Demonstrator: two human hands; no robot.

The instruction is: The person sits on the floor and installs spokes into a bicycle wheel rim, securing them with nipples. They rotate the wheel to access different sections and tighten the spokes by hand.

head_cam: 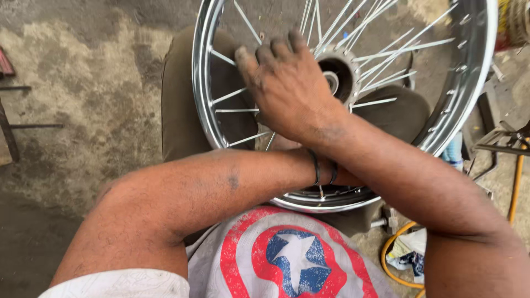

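Note:
A chrome spoked wheel rim (201, 83) lies across my lap, its grey hub (342, 74) near the middle and thin spokes (386, 55) fanning outward. My right hand (287, 88) rests palm down on the spokes just left of the hub, with its grimy fingers pointing away from me. What is under the palm is hidden. My left forearm crosses below it toward the right. Two black bands (316, 165) show on that wrist, and the left hand itself is hidden under my right forearm, near the rim's closest edge.
My knees in brown trousers (179, 110) support the wheel over a stained concrete floor (83, 83). A yellow hose (389, 259) and a crumpled packet (408, 254) lie at the lower right. Metal frames (502, 140) stand at the right, dark metal bars (8, 132) at the left.

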